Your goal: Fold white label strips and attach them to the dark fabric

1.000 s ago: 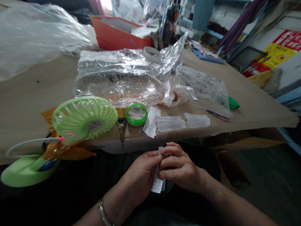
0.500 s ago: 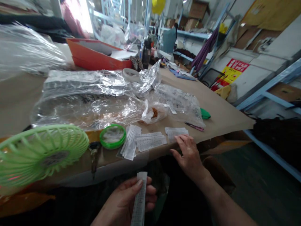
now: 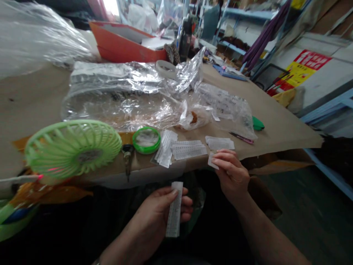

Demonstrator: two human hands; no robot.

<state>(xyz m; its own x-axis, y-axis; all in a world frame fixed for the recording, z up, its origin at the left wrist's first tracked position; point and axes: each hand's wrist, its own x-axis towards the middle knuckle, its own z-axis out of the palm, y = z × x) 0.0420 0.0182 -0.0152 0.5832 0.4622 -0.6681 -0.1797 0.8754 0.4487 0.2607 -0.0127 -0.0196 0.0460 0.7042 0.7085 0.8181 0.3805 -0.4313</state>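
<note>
Below the table edge, my left hand [image 3: 162, 204] is closed on a printed paper strip [image 3: 174, 209], pinned by the thumb against the fingers. My right hand [image 3: 233, 173] pinches a paper label [image 3: 213, 161] at the front edge of the table, most of it hidden behind the fingers. Just beyond the right fingers lies a small stack of printed labels [image 3: 220, 142]. To its left are a wider spread of printed strips [image 3: 189, 149] and a fanned pile of strips [image 3: 167, 148], all flat on the table.
A green fan [image 3: 73, 147], a screwdriver-like tool [image 3: 127, 162] and a green tape roll [image 3: 146, 140] sit along the left front edge. Clear plastic bags [image 3: 118, 99] cover the middle. A pink-handled cutter [image 3: 242, 137] lies right, an orange box [image 3: 127, 46] behind.
My right hand has drawn back slightly from the label stack, its fingers now pinching a label. The view has shifted so the table appears higher; the left hand still holds its strip.
</note>
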